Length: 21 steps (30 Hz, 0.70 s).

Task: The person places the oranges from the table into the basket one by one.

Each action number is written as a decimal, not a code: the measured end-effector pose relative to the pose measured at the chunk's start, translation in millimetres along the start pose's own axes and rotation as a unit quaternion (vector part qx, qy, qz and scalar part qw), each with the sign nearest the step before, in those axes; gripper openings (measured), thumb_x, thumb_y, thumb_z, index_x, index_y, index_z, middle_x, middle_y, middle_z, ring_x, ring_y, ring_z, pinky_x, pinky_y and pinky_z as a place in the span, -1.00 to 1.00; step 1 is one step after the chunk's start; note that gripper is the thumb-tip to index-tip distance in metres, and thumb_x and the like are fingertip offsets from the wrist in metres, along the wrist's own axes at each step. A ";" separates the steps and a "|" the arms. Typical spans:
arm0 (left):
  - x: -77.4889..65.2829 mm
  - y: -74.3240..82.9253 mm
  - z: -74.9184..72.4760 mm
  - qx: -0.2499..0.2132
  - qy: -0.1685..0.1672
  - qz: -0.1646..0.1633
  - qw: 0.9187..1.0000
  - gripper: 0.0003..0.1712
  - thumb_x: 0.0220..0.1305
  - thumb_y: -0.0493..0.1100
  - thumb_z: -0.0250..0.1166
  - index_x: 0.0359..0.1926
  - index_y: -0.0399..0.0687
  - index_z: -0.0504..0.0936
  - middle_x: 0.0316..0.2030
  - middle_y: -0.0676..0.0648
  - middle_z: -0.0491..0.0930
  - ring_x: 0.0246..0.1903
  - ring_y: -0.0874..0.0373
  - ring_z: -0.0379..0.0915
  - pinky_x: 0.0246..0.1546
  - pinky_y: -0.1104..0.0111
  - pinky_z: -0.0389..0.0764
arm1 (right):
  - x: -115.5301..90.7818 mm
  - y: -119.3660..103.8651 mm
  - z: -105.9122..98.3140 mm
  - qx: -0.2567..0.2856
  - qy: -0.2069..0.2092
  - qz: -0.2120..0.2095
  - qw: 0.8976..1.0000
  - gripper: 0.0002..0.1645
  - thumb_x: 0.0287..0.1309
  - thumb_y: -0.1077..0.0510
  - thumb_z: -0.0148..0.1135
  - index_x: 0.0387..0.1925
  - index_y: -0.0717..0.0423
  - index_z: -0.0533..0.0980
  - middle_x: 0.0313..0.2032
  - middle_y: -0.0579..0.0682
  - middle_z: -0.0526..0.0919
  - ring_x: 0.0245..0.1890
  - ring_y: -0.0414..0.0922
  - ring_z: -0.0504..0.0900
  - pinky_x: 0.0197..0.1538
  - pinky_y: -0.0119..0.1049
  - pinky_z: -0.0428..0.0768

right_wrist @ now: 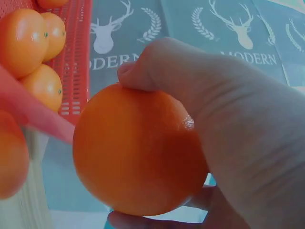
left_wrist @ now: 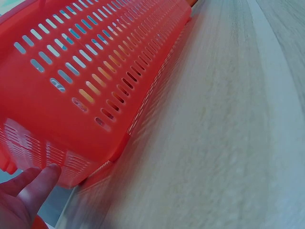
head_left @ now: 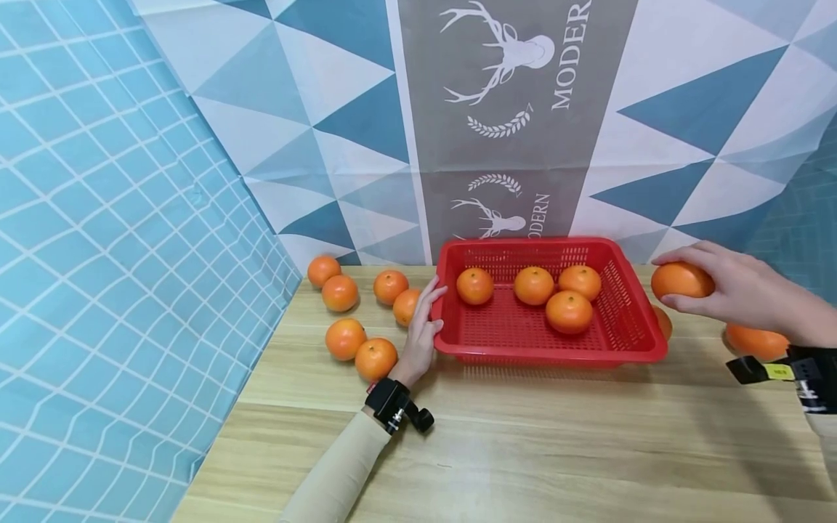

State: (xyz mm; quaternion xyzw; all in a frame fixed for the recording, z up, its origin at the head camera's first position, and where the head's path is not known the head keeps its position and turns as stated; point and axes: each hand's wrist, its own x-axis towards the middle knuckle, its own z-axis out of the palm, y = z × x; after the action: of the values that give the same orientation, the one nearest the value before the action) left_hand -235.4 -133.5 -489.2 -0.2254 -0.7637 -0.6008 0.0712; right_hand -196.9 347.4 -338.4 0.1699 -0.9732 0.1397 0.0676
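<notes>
In the head view a red plastic basket (head_left: 523, 355) with slotted walls stands on the wooden table, and several oranges (head_left: 569, 312) lie in it. My left hand (head_left: 421, 338) is at the basket's left end. Its fairly straight fingers (left_wrist: 40, 186) touch the outside wall in the left wrist view. Beyond the basket's right end, my right hand (head_left: 726, 287) grips an orange (head_left: 682, 280) between thumb and fingers, raised above the table. The right wrist view shows this held orange (right_wrist: 138, 150) large, beside the basket's rim (right_wrist: 38, 107).
Several loose oranges (head_left: 345, 339) lie left of the basket. One orange (head_left: 662, 322) is partly hidden behind its right end, and more orange fruit (head_left: 757, 341) shows under my right wrist. A patterned cloth (head_left: 340, 109) hangs behind the table; a blue checked cloth (head_left: 118, 254) borders the left.
</notes>
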 end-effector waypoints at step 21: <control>0.7 -2.5 0.2 -0.002 -0.001 0.001 1.000 -0.19 0.41 -0.38 -0.10 0.68 -0.31 0.29 0.85 -0.04 -0.02 0.84 -0.14 -0.10 0.82 -0.28 0.09 | 73.1 -59.4 25.4 0.069 -0.086 -0.058 0.992 -0.25 0.19 0.01 0.68 0.36 0.10 0.63 0.30 0.30 0.66 0.21 0.22 0.64 0.03 0.12 0.88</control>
State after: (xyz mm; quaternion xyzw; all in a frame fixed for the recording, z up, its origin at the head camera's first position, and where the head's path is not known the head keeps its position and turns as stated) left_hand -237.0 -133.6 -491.2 -0.2268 -0.7625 -0.6018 0.0707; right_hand -246.5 263.5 -334.6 0.2417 -0.9518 0.1875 -0.0205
